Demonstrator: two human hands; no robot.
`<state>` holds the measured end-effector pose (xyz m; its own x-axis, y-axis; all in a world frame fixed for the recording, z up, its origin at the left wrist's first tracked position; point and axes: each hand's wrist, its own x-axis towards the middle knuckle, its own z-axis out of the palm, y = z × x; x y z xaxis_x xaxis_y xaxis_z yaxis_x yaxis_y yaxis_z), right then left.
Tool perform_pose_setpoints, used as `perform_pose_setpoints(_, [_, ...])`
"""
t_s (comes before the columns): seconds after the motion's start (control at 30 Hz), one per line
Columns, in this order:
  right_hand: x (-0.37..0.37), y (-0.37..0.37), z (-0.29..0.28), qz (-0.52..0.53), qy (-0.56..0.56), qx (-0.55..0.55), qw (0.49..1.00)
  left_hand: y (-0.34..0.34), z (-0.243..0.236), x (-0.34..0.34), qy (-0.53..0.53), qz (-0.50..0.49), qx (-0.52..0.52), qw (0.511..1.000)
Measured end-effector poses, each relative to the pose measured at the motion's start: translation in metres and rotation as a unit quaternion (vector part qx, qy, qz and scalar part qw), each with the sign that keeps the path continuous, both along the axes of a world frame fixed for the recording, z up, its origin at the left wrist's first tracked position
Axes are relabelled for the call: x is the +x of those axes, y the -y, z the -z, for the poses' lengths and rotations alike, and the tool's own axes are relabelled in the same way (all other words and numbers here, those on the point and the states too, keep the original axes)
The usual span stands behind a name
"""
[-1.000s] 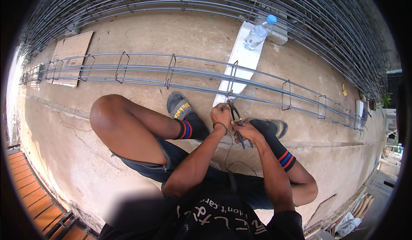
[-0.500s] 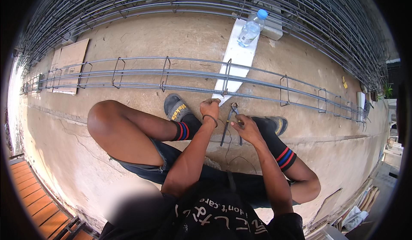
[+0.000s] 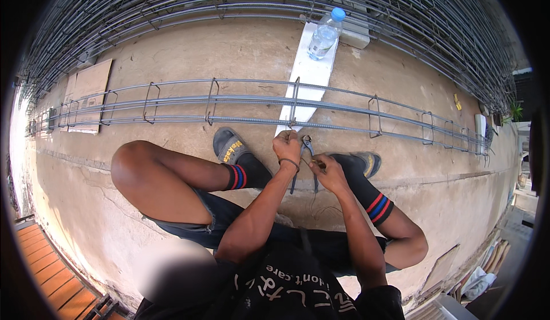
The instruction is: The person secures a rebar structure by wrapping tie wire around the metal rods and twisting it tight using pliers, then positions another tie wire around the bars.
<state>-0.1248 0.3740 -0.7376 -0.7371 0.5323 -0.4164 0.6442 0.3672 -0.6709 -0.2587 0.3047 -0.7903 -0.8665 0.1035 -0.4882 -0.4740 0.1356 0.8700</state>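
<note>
A long rebar cage (image 3: 252, 121) of thin steel bars with square stirrups lies across the ground in front of me. My left hand (image 3: 286, 145) is closed at the near lower bar, just below the stirrup that crosses a white board (image 3: 312, 68); what its fingers grip is too small to make out. My right hand (image 3: 329, 173) is pinched, fingertips pointing left, on what looks like thin tie wire. A pair of pincers (image 3: 307, 143) lies on the ground between my hands, its dark handles toward me. Loose thin wire (image 3: 325, 209) curls below my right hand.
A water bottle (image 3: 325, 36) with a blue cap stands on the board's far end. Stacked rebar cages (image 3: 189, 2) line the far side. Cardboard (image 3: 87, 91) lies under the cage at left. My sandalled feet flank the pincers. Orange slats (image 3: 48, 268) show at lower left.
My left hand has shifted right and up to the stirrup's lower corner. My right hand has moved slightly right of the pincers, which stay put. The view has swung a little.
</note>
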Motion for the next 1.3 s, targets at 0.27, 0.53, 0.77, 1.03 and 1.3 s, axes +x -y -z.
perform_pose_setpoints(0.27, [0.003,-0.004,0.001,0.012,-0.025,-0.003,1.000,0.007,0.028,0.003,0.010,0.076,-0.176,0.981])
perform_pose_setpoints(0.53, [0.004,-0.003,0.001,0.011,-0.028,-0.034,0.999,-0.001,-0.027,-0.014,-0.058,0.024,0.101,0.993])
perform_pose_setpoints(0.77, [0.011,-0.008,-0.009,0.031,-0.129,-0.113,0.985,-0.007,-0.066,-0.001,0.250,0.086,0.261,0.929])
perform_pose_setpoints(1.03, [-0.028,0.016,-0.063,0.128,-0.127,-0.239,0.954,-0.003,-0.127,-0.061,0.209,0.209,0.401,0.867])
perform_pose_setpoints(1.3, [-0.016,-0.002,-0.073,0.057,-0.117,-0.449,0.884,0.002,-0.123,-0.070,0.298,0.182,0.595,0.724])
